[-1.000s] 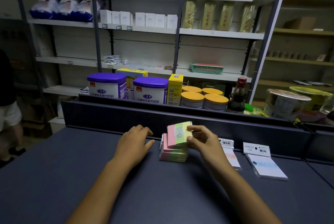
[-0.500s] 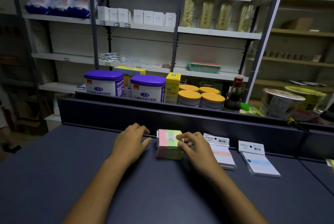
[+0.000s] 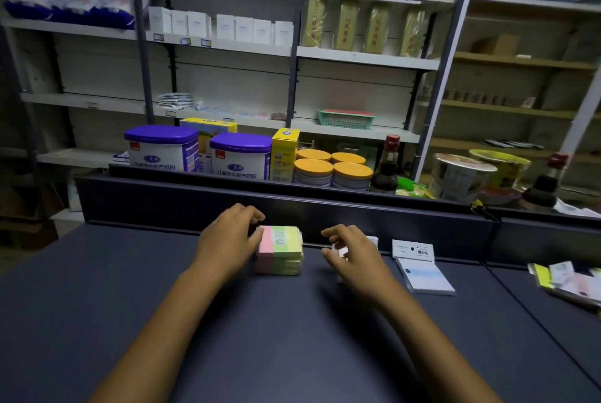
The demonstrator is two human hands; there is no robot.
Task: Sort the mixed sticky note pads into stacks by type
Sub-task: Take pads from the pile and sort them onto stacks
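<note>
Left hand [image 3: 227, 240], fingers curled, touches the pad stack [image 3: 279, 253] side; right hand [image 3: 353, 254] loosely open, holding nothing, bare table [image 3: 292, 337] between. Labels unreadable.

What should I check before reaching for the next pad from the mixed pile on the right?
1. Pink-green stack squared up: ok, edges look aligned.
2. Left hand steadying that stack: ok, fingers touch its left side.
3. Right hand free: ok, nothing held.
4. White pad stack clear of hands: ok.
5. Pad stack under right hand: cannot tell, mostly hidden.
6. Mixed pile contents: cannot tell, blurred.
</note>
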